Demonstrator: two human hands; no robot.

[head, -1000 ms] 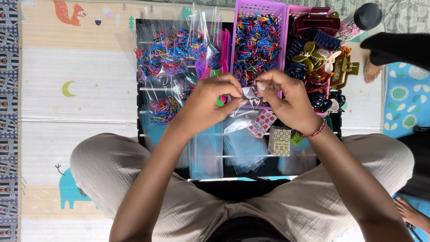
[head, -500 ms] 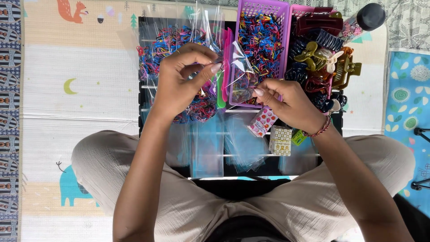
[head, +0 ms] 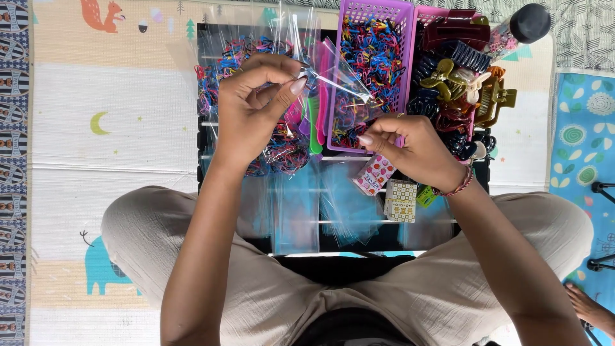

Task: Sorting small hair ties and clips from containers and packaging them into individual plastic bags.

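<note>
A clear plastic bag [head: 333, 77] is pinched at its upper corner by the left hand [head: 256, 106], thumb against forefinger, and its lower edge is held in the closed grip of the right hand [head: 410, 147]. The bag is stretched between both hands above a purple basket [head: 375, 38] full of small coloured hair bands. Beside it, a pink basket [head: 442, 13] with hair claws is seen. Flat empty bags [head: 295, 211] are laid on a low black tray [head: 204, 138], which is placed on a printed play mat [head: 96, 128] on the floor. Compared with half a second ago, the left hand is raised a little higher and the bag is pulled more open.
</note>
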